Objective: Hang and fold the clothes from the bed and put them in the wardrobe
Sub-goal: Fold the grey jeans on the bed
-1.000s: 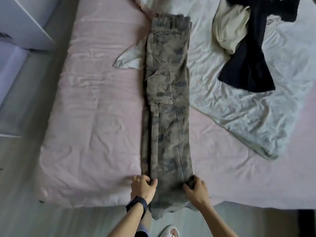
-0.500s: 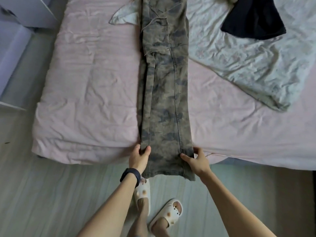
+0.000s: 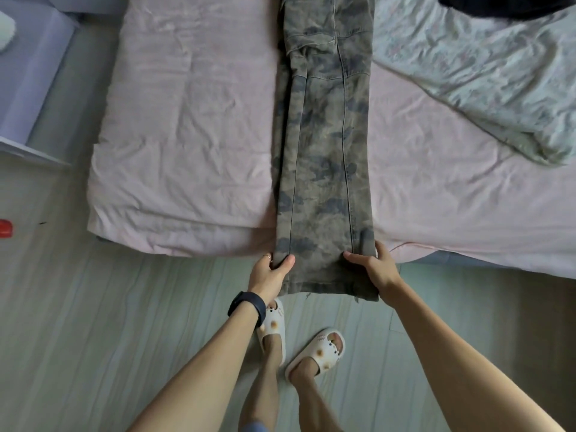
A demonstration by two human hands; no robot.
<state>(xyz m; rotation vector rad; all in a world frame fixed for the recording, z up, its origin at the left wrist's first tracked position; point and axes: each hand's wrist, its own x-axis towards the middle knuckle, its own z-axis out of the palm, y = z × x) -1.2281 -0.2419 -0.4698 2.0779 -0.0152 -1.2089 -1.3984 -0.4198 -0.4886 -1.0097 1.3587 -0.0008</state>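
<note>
A wide stretch of pink sheet is lying open on the bed (image 3: pixel 187 120) left of the camouflage trousers (image 3: pixel 324 151) running down its middle. To the right, a rumpled pale quilt (image 3: pixel 467 73) and a dark garment (image 3: pixel 505 4) are crowding the far corner. At left, white furniture (image 3: pixel 31 88) is hemming the floor (image 3: pixel 93 307).

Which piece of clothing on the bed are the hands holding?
The camouflage trousers, gripped at the leg ends by the left hand and right hand; the dark garment at the top right lies untouched.

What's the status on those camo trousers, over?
Left hand and right hand pinch trousers at the hem. Trousers lie lengthwise on bed, hem overhanging. Quilt lies to their right.
</note>
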